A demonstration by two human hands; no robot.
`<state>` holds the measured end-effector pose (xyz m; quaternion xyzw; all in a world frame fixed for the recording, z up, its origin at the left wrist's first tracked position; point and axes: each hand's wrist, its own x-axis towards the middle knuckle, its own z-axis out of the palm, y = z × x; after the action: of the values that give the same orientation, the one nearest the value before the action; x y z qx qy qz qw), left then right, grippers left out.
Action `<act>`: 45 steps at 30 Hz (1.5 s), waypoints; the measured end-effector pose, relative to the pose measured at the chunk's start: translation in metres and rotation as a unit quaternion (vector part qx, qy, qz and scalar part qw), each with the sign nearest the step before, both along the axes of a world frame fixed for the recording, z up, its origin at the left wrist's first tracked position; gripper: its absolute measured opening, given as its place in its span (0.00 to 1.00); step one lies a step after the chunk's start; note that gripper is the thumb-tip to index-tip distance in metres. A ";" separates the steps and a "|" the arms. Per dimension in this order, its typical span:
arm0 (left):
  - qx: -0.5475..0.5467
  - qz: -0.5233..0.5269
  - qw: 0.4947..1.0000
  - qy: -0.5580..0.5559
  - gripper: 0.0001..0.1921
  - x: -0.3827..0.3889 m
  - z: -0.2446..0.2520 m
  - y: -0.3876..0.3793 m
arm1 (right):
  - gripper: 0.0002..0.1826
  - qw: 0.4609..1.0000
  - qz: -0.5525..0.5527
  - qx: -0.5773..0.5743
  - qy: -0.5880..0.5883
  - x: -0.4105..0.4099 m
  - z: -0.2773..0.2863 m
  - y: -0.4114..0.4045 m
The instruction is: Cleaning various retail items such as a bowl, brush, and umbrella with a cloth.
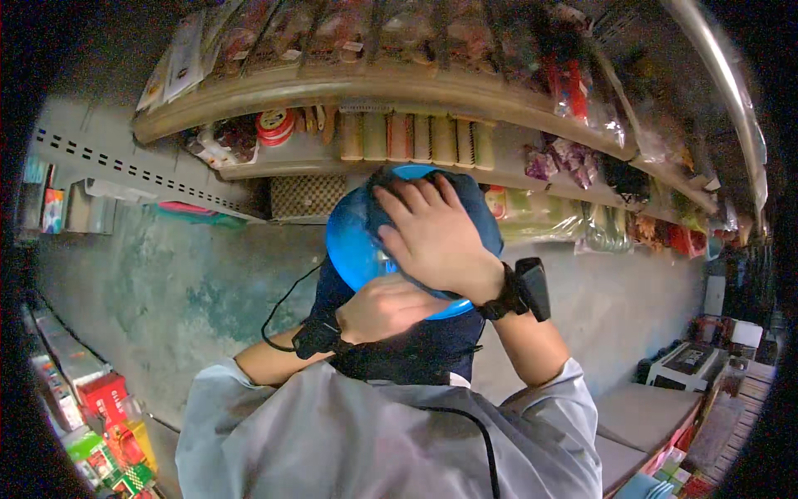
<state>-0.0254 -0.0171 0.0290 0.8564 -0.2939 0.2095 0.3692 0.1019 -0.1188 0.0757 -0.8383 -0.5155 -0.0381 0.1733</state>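
Before my body is a round, glossy blue plastic basin (347,240), with a dark blue-grey cloth (480,215) covering much of its right side. My right hand (430,227) lies palm down on the cloth, its fingers spread towards the far edge. Nearer to me, my left hand (389,309) crosses the basin's near side, just below the right hand. Its fingers reach under the edge of the cloth, and their grip is hidden. Each wrist wears a black strapped device, and a thin cable (268,318) loops out from the left one.
Ahead stands a metal shelf unit (374,93) with packaged goods and a red round tin (274,126); its lower shelf comes close to the basin. Concrete floor (249,274) lies around me. Colourful boxes (106,399) are at lower left, and a black-and-white box (686,368) is at right.
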 end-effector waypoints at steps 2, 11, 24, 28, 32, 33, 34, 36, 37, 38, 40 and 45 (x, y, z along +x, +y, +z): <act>0.014 0.010 1.000 -0.010 0.14 -0.001 -0.005 0.000 | 0.25 1.000 0.010 -0.010 0.017 0.003 -0.002 0.008; 0.002 0.021 1.000 -0.022 0.14 0.005 0.001 -0.003 | 0.25 0.942 -0.193 -0.189 0.201 0.057 -0.008 -0.033; 0.034 -0.001 0.997 0.073 0.16 0.013 0.022 -0.009 | 0.28 0.853 -0.369 0.256 0.265 0.042 -0.083 -0.084; 0.149 0.087 0.975 0.140 0.38 0.024 0.055 -0.020 | 0.26 0.853 -0.390 0.257 0.234 0.043 -0.077 -0.077; 0.250 0.135 0.944 0.168 0.51 0.039 0.061 -0.018 | 0.25 0.804 -0.361 0.363 0.301 0.047 -0.087 -0.081; 0.247 0.119 0.948 0.162 0.50 0.042 0.060 -0.015 | 0.25 0.805 -0.359 0.367 0.296 0.051 -0.098 -0.086; 0.230 0.112 0.957 0.136 0.48 0.043 0.058 -0.010 | 0.24 0.713 -0.376 0.467 0.365 0.053 -0.109 -0.090; 0.180 0.098 0.967 0.149 0.45 0.046 0.057 0.005 | 0.22 0.454 -0.266 0.623 0.579 0.053 -0.114 -0.108; 0.131 0.082 0.973 0.169 0.42 0.048 0.059 0.011 | 0.21 0.423 -0.235 0.642 0.595 0.051 -0.110 -0.113; 0.078 0.074 0.983 0.147 0.37 0.050 0.067 0.016 | 0.20 0.407 -0.240 0.659 0.586 0.046 -0.107 -0.115; -0.011 0.088 0.976 0.198 0.35 0.049 0.077 0.024 | 0.19 0.389 -0.241 0.684 0.568 0.034 -0.093 -0.110; -0.431 0.055 0.825 0.362 0.25 0.043 0.091 0.035 | 0.22 0.380 -0.184 0.709 0.565 0.010 -0.049 -0.088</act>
<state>0.0180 0.0177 0.1199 0.6393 0.0292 0.0096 0.7684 0.1121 -0.2070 0.0266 -0.3115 0.0833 0.0619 0.9446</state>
